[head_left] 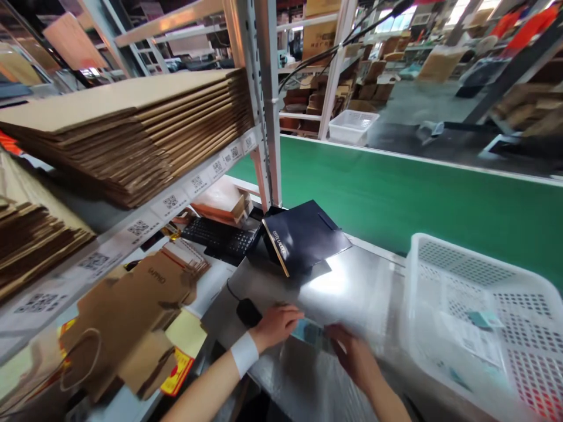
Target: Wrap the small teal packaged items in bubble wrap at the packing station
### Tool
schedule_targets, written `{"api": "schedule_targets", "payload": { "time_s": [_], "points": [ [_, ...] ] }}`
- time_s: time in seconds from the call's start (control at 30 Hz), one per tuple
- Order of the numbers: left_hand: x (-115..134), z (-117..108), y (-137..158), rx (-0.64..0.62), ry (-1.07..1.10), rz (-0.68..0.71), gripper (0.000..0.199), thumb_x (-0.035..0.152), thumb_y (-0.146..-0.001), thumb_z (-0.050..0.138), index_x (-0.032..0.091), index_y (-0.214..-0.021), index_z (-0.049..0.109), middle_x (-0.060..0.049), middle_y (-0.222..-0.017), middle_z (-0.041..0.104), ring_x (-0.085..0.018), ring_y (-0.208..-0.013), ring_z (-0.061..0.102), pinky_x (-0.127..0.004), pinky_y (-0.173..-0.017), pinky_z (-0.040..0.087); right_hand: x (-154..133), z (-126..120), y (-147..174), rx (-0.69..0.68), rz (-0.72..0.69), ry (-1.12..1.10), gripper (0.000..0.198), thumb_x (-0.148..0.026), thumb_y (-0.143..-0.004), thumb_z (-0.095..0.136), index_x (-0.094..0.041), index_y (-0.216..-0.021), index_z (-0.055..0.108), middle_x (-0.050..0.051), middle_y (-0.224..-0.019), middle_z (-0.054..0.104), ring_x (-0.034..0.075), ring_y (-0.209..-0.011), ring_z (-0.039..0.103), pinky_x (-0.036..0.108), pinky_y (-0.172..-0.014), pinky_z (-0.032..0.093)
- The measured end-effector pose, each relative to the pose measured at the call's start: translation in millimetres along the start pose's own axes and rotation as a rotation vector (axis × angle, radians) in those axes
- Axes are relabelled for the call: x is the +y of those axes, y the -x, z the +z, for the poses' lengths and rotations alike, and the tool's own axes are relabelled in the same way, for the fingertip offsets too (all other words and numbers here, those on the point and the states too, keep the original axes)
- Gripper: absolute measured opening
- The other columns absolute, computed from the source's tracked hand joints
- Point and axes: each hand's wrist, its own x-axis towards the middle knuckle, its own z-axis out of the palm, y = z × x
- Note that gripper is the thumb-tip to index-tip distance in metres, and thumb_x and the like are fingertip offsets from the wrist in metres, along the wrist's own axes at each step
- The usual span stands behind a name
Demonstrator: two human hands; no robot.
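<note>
My left hand (278, 324), with a white wristband, and my right hand (354, 354) meet low in the view over a shiny metal worktop (352, 281). Between them lies a small teal item in clear plastic wrap (311, 332); both hands pinch its edges. The right hand is blurred. A dark navy gift bag with gold trim (303, 237) stands just beyond the hands. A black computer mouse (248, 312) sits beside my left wrist.
A white perforated plastic basket (484, 316) with papers inside stands at right. A green conveyor belt (396, 193) runs behind. On the left are shelves with flat cardboard stacks (145, 129), a keyboard (220, 237) and folded brown boxes (132, 310).
</note>
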Motion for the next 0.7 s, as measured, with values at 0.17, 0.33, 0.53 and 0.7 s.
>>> {"api": "schedule_targets", "payload": {
  "time_s": [0.17, 0.33, 0.53, 0.7],
  "points": [
    [-18.6, 10.8, 25.8, -0.002, -0.109, 0.109, 0.044, 0.028, -0.104, 0.062, 0.025, -0.148, 0.064, -0.010, -0.154, 0.062, -0.031, -0.142, 0.057, -0.049, -0.123, 0.045, 8.3, 12.1, 23.0, 0.132, -0.291, 0.207, 0.049, -0.030, -0.095, 0.059, -0.019, -0.143, 0.067, 0.019, -0.139, 0.071, 0.035, -0.123, 0.072, 0.046, -0.098, 0.066],
    [-15.5, 8.7, 29.3, 0.034, -0.098, 0.075, 0.049, 0.038, -0.093, 0.079, 0.027, -0.140, 0.071, -0.012, -0.158, 0.057, -0.036, -0.144, 0.054, -0.054, -0.124, 0.043, 11.9, 21.0, 29.0, 0.317, -0.462, 0.495, 0.063, -0.016, -0.098, 0.052, -0.020, -0.161, 0.043, 0.012, -0.142, 0.071, 0.025, -0.128, 0.070, 0.035, -0.095, 0.067],
    [0.8, 0.0, -31.1, -0.131, 0.083, -0.104, 0.038, 0.036, -0.095, 0.076, 0.019, -0.128, 0.077, -0.012, -0.131, 0.075, -0.026, -0.120, 0.071, -0.037, -0.109, 0.055, 7.2, 29.5, 36.7, 0.401, -0.482, 0.537, 0.049, -0.020, -0.106, 0.042, -0.020, -0.154, 0.054, 0.004, -0.135, 0.075, 0.021, -0.122, 0.071, 0.031, -0.092, 0.065],
    [-1.2, -2.9, -38.5, -0.378, 0.145, -0.053, 0.056, 0.041, -0.077, 0.092, 0.020, -0.127, 0.078, -0.008, -0.122, 0.080, -0.030, -0.111, 0.075, -0.036, -0.098, 0.058, 3.2, 38.3, 58.0, 0.410, -0.487, 0.534, 0.054, -0.020, -0.107, 0.035, -0.022, -0.160, 0.046, 0.000, -0.135, 0.075, 0.018, -0.126, 0.066, 0.032, -0.097, 0.058]
  ]
}}
